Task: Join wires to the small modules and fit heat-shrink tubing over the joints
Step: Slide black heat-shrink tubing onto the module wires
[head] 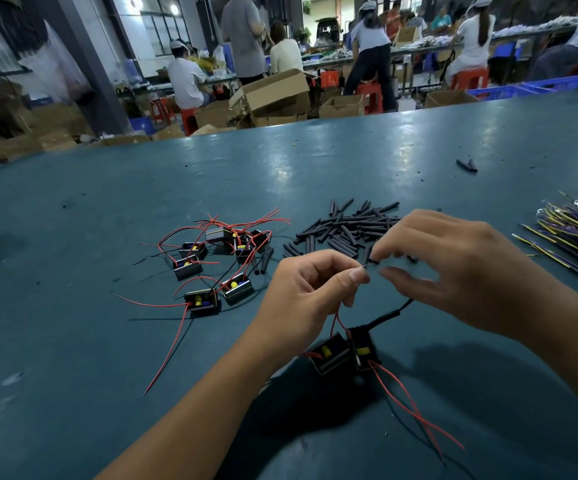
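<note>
My left hand (pixel 310 289) pinches the tip of a thin red wire (pixel 336 318) between thumb and forefinger. That wire runs down to two small black modules (pixel 344 351) hanging just below my hands. My right hand (pixel 453 268) pinches a small dark wire end right beside the left fingertips; the motion blurs it. A black sleeved lead (pixel 389 315) runs from the modules up toward my right wrist. Two loose red wires (pixel 408 407) trail from the modules toward me.
Several more modules with red wires (pixel 211 268) lie on the teal table (pixel 73 341) to the left. A heap of black heat-shrink pieces (pixel 346 226) lies behind my hands. Yellow-and-purple wires (pixel 571 237) lie at the right edge. People and cardboard boxes fill the room beyond.
</note>
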Tool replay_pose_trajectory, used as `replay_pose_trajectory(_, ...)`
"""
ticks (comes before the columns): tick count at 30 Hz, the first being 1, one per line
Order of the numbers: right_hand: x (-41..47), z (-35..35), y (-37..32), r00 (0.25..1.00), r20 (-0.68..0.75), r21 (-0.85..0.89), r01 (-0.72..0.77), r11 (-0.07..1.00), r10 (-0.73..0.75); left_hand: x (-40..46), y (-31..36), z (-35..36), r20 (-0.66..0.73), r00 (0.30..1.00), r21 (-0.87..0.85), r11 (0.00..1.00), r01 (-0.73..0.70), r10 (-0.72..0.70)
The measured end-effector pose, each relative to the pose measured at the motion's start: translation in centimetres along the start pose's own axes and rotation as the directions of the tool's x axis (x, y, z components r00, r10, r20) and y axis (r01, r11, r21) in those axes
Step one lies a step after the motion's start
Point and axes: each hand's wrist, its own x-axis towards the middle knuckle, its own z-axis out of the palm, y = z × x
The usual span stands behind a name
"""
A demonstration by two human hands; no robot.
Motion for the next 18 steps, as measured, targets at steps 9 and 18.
replay_pose_trajectory(9, 0.09, 0.20, 0.10, 0.986, -0.051, -0.106, 0.153, 0.983, -0.159, -0.15, 0.14, 0.02, 0.007, 1.000, 0.018, 1.000, 0.000, 0.000)
replay_pose_trajectory(18, -0.13, 0.07, -0.01, 0.976, -0.080, -0.144, 0.188, 0.971, -0.201, -0.17, 0.04, 0.04, 0.020, 1.000, 0.015, 1.000, -0.024, 0.024)
